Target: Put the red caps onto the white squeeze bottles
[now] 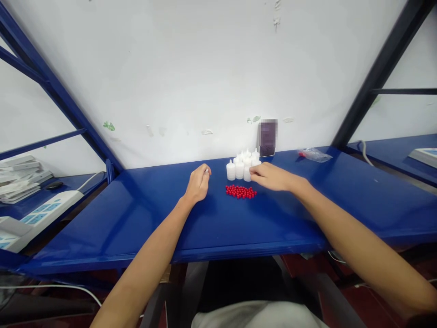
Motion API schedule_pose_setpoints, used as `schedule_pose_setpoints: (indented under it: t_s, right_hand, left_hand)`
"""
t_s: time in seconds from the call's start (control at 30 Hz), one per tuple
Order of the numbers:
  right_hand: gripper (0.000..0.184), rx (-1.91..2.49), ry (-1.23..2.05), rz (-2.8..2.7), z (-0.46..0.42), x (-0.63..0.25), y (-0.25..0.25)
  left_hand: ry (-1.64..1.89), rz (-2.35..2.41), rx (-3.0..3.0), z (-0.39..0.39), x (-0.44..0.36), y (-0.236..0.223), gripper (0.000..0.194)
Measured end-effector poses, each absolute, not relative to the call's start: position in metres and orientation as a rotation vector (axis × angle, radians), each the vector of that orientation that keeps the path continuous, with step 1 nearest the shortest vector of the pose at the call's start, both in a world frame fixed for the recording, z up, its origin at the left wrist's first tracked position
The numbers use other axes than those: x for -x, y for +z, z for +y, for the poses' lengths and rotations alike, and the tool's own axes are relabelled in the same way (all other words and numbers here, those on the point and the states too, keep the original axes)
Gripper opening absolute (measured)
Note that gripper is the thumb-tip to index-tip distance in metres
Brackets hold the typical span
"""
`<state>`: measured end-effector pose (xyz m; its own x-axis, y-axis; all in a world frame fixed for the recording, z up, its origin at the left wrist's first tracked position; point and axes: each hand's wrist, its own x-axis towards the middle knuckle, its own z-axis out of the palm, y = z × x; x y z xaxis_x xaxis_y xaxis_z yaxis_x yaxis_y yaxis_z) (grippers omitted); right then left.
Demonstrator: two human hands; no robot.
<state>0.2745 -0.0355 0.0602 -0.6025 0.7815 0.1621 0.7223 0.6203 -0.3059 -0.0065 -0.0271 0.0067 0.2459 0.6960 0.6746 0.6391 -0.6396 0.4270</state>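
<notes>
Several small white nozzle-tipped bottles (231,170) stand upright in a tight group towards the back of the blue table. At the group's front right, my right hand (269,176) has its fingers pinched together at the side of a white bottle (247,173). Part of that bottle is hidden behind the fingertips. In front of the group lies a patch of small red beads or balls (241,192). To the left of the bottles, my left hand (198,183) is closed just above the tabletop. Something small and pale shows at its fingertips, too small to name.
A dark phone-like device (267,138) leans against the white wall (191,82) behind the bottles. A clear plastic bag (314,155) with something red in it lies at the back right. Blue frame posts (68,91) rise at the left; power strips (51,209) lie beyond.
</notes>
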Motion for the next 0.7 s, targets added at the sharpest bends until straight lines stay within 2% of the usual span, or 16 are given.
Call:
schedule_pose_setpoints:
  t_s: [0.1,0.27,0.43,0.7]
  right_hand:
    - [0.026,1.431,0.342,-2.688,-0.031,-0.28,0.058]
    - [0.022,1.545,0.396,-2.771,-0.026,-0.28,0.05]
    - [0.019,1.475,0.469,-2.794,-0.023,-0.28,0.046]
    - [0.029,1.4,0.46,-2.692,-0.024,-0.282,0.051]
  left_hand:
    - [1.316,1.299,-2.35,-0.028,-0.004,0.003,0.025]
    - [1.304,1.245,-2.429,-0.034,-0.021,0.009,0.022]
    - [1.366,1.14,-2.406,-0.031,-0.049,0.03,0.018]
    - [1.156,1.258,-2.655,0.007,-0.099,0.052,0.019]
